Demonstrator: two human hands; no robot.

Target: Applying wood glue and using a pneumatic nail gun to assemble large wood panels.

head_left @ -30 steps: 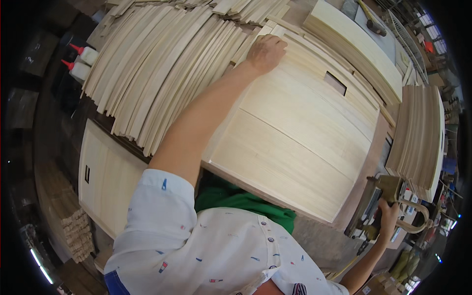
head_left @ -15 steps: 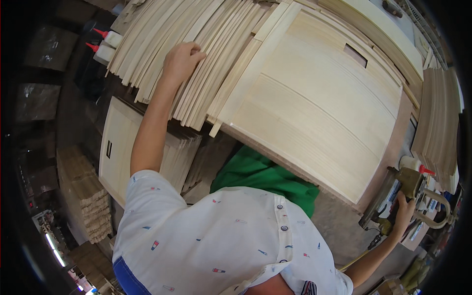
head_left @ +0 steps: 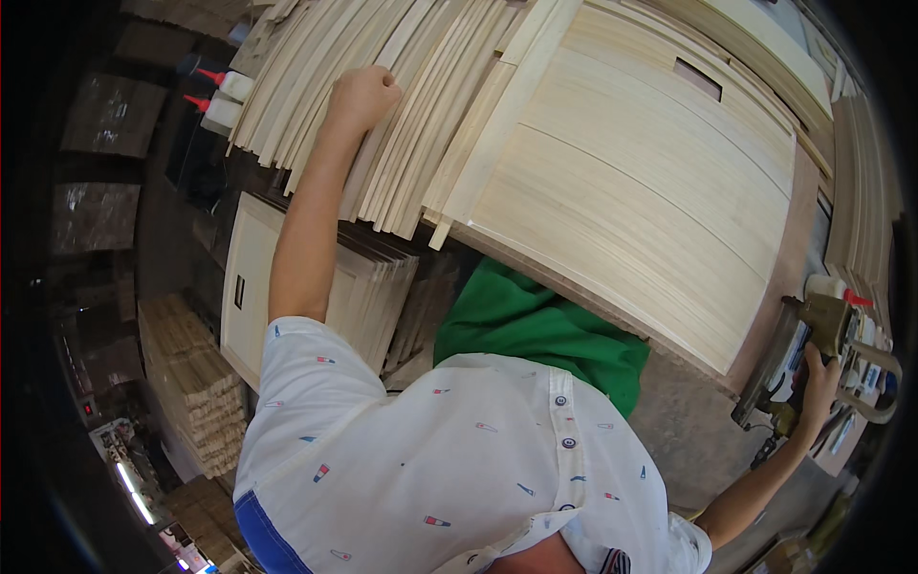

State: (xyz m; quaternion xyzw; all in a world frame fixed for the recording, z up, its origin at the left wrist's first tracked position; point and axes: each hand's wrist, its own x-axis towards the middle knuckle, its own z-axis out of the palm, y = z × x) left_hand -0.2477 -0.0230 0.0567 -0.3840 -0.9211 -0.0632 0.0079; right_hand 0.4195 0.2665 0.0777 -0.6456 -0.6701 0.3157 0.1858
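The panel (head_left: pixel 631 182) and strips (head_left: pixel 435 105) are pale cream, the tool (head_left: pixel 824 320) olive-brown, the cloth (head_left: pixel 526 330) green, the shirt (head_left: pixel 449 440) white with small blue-and-red prints.

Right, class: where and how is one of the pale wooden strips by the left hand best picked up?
Probably grip the strip by its near end, coming in from the near side: the strips are long and thin and lie close together, but their near ends finish unevenly, so one that juts out should be easier to pinch.
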